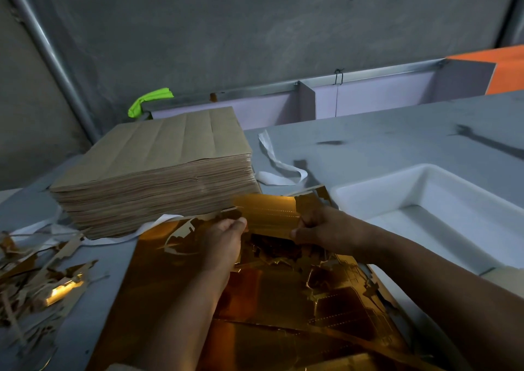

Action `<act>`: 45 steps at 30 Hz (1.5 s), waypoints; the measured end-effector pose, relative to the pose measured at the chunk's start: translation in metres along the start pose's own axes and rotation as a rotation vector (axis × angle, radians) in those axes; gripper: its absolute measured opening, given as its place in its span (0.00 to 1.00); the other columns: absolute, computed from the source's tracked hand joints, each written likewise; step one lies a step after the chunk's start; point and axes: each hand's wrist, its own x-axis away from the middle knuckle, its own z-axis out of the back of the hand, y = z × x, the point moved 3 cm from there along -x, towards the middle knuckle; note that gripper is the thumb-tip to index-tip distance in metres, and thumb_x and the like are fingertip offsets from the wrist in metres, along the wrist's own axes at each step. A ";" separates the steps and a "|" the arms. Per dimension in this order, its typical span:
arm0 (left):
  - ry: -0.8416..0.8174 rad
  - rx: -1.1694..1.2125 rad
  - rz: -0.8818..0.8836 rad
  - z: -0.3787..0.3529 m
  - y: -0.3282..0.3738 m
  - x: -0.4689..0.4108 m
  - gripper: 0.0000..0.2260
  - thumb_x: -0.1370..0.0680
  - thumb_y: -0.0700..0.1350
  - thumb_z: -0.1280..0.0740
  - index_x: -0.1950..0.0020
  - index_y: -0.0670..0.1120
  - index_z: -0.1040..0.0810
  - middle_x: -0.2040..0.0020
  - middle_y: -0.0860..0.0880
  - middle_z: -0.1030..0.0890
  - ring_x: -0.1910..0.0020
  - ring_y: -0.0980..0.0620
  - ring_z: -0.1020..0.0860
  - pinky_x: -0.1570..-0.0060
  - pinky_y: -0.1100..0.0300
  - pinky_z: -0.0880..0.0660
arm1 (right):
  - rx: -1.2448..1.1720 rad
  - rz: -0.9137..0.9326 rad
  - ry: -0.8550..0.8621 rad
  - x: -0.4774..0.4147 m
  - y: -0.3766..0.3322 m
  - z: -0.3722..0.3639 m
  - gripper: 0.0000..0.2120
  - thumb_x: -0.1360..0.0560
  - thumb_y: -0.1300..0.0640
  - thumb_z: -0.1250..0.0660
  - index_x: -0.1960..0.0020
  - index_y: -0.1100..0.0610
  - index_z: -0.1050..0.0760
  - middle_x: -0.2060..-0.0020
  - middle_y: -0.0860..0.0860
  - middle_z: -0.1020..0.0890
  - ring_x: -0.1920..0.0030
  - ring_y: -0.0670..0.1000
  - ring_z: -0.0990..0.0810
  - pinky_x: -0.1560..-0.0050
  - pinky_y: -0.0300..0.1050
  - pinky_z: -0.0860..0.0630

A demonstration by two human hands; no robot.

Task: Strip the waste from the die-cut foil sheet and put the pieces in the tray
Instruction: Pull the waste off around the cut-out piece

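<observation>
A shiny gold die-cut foil sheet (175, 280) lies on the grey table in front of me, with cut shapes and torn gaps across it. Above its far edge I hold a gold foil piece (269, 212) with perforated lines between both hands. My left hand (226, 240) pinches the piece's left edge. My right hand (320, 226) grips its right edge with curled fingers. A white tray (397, 183) stands to the right of my hands; what I see of its inside holds nothing.
A thick stack of brown card sheets (158, 166) stands behind the foil sheet at left. Gold and brown waste strips (37, 282) are heaped at the left table edge. White strapping (278, 163) lies behind the stack. A purple divider wall (368, 98) runs along the back.
</observation>
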 end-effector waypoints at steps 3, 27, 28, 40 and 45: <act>-0.019 -0.062 -0.025 -0.005 0.001 0.003 0.07 0.20 0.51 0.35 0.54 0.51 0.20 0.56 0.53 0.20 0.57 0.58 0.24 0.64 0.62 0.34 | -0.011 -0.002 -0.016 -0.001 0.000 -0.001 0.08 0.21 0.53 0.34 0.56 0.55 0.23 0.66 0.49 0.18 0.67 0.45 0.20 0.64 0.39 0.24; 0.123 -0.231 0.049 0.042 -0.020 0.015 0.11 0.18 0.51 0.38 0.38 0.50 0.25 0.54 0.52 0.24 0.58 0.55 0.25 0.65 0.62 0.32 | -0.003 0.019 -0.037 -0.001 0.002 -0.002 0.09 0.21 0.54 0.34 0.58 0.56 0.23 0.66 0.50 0.20 0.66 0.47 0.20 0.63 0.41 0.24; 0.108 -0.265 0.051 0.044 -0.020 0.016 0.11 0.18 0.52 0.38 0.38 0.50 0.26 0.54 0.51 0.24 0.58 0.55 0.25 0.65 0.62 0.31 | 0.003 0.020 -0.035 -0.001 0.001 -0.002 0.09 0.21 0.54 0.34 0.58 0.55 0.23 0.66 0.50 0.20 0.66 0.46 0.20 0.63 0.41 0.24; -0.119 -0.506 0.116 0.035 -0.012 0.021 0.06 0.21 0.56 0.36 0.51 0.56 0.28 0.52 0.52 0.23 0.54 0.54 0.23 0.55 0.56 0.25 | 0.014 -0.002 -0.038 -0.001 0.004 -0.002 0.08 0.21 0.53 0.34 0.56 0.56 0.22 0.64 0.51 0.18 0.64 0.47 0.19 0.59 0.42 0.23; -0.116 -0.663 0.082 0.029 -0.006 0.025 0.10 0.22 0.59 0.36 0.49 0.54 0.28 0.53 0.53 0.23 0.56 0.55 0.24 0.62 0.60 0.29 | 0.013 0.009 -0.037 -0.002 0.003 -0.002 0.08 0.21 0.53 0.34 0.55 0.56 0.22 0.64 0.51 0.19 0.64 0.47 0.19 0.60 0.41 0.23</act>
